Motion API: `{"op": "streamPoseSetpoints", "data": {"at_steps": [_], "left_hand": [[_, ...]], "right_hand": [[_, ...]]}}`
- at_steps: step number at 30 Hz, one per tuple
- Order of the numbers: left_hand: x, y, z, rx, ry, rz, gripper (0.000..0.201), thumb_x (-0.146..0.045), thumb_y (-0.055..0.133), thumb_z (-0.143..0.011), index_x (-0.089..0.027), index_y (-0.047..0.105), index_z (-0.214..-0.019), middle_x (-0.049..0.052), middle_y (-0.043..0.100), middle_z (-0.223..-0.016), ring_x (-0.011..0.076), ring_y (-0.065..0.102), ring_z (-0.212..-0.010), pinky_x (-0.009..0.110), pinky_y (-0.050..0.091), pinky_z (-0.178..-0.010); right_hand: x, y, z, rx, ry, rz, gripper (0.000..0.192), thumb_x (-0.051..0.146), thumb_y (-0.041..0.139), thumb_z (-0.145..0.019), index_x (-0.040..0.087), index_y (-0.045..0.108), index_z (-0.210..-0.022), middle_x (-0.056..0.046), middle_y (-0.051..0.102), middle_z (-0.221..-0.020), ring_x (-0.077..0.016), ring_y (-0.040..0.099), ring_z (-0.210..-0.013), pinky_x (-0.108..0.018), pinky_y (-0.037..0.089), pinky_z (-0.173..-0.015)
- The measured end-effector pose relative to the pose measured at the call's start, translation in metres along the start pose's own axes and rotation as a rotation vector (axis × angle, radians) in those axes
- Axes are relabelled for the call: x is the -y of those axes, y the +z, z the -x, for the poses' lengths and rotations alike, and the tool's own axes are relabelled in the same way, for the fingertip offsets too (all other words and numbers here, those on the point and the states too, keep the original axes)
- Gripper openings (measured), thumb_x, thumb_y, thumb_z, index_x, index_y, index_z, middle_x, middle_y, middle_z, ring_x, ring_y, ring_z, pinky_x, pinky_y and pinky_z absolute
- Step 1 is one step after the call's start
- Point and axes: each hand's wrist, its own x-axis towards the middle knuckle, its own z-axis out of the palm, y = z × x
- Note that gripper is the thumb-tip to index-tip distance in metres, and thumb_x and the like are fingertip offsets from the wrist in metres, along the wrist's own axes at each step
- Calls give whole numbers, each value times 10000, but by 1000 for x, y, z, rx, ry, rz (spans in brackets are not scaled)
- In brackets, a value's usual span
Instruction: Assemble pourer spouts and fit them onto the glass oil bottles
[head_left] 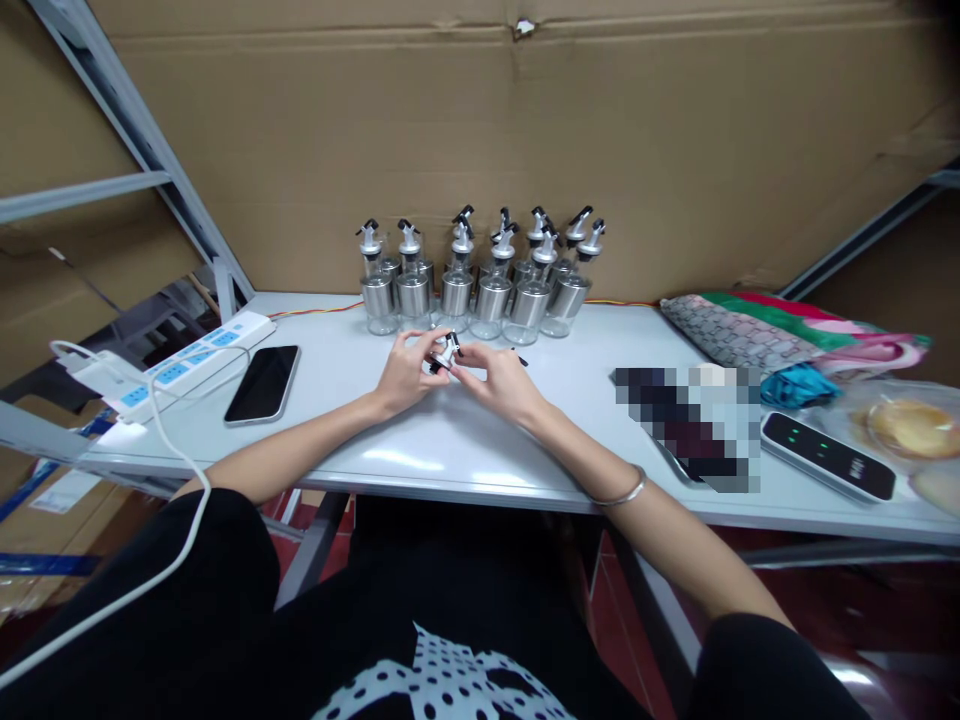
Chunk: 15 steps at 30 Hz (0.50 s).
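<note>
My left hand [407, 372] is closed around a small silver-and-black pour spout [448, 350], just above the middle of the table. From the other side, my right hand [505, 382] pinches the same spout, its fingertips close to the black flap. The fingers hide part of the spout's lower end. Just beyond my right hand, a small thin black piece [520, 357] lies on the table. Behind both hands stand several glass oil bottles with steel sleeves, such as the front one [526, 305]; the bottles are topped with similar silver-and-black spouts.
On the left of the white table [450, 440] are a phone [262, 384] and a power strip [199, 362] with a white cable. To the right lie a blurred-out object [686, 425], a white device [827, 456] and a colourful bag [795, 330]. Cardboard [450, 120] walls the back.
</note>
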Motion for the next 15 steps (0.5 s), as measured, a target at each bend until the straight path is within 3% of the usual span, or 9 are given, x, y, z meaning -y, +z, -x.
{"op": "streamPoseSetpoints", "data": {"at_steps": [5, 7, 11, 15], "left_hand": [[-7, -3, -3, 50, -39, 233, 515, -152, 542, -663, -164, 538, -1177, 5, 699, -825, 180, 608, -837, 345, 432, -913], [-10, -4, -4, 84, -61, 408, 500, -177, 520, -686, -149, 521, -1185, 5, 690, -810, 157, 629, -772, 309, 471, -827], [-11, -3, -5, 148, -122, 689, 451, -245, 544, -732, -122, 514, -1164, 0, 668, -749, 139, 654, -668, 276, 499, -719], [-9, -2, -5, 181, -153, 822, 449, -342, 617, -754, -120, 523, -1133, -3, 662, -685, 146, 664, -672, 277, 505, -721]], "right_hand": [[0, -7, -2, -77, -6, 30, 51, 219, 589, -821, 200, 635, -810, -67, 746, -828, -247, 715, -798, -362, 541, -755], [0, -11, -3, -110, -34, 38, 82, 250, 604, -818, 201, 646, -870, -62, 745, -834, -240, 709, -798, -359, 529, -770], [-2, -17, -5, -98, -68, -42, 361, 320, 671, -779, 196, 628, -1115, -68, 739, -951, -244, 689, -912, -381, 499, -870], [-5, -19, -6, -26, -18, -127, 370, 348, 665, -786, 191, 651, -1120, -62, 741, -964, -236, 685, -945, -388, 483, -916]]}}
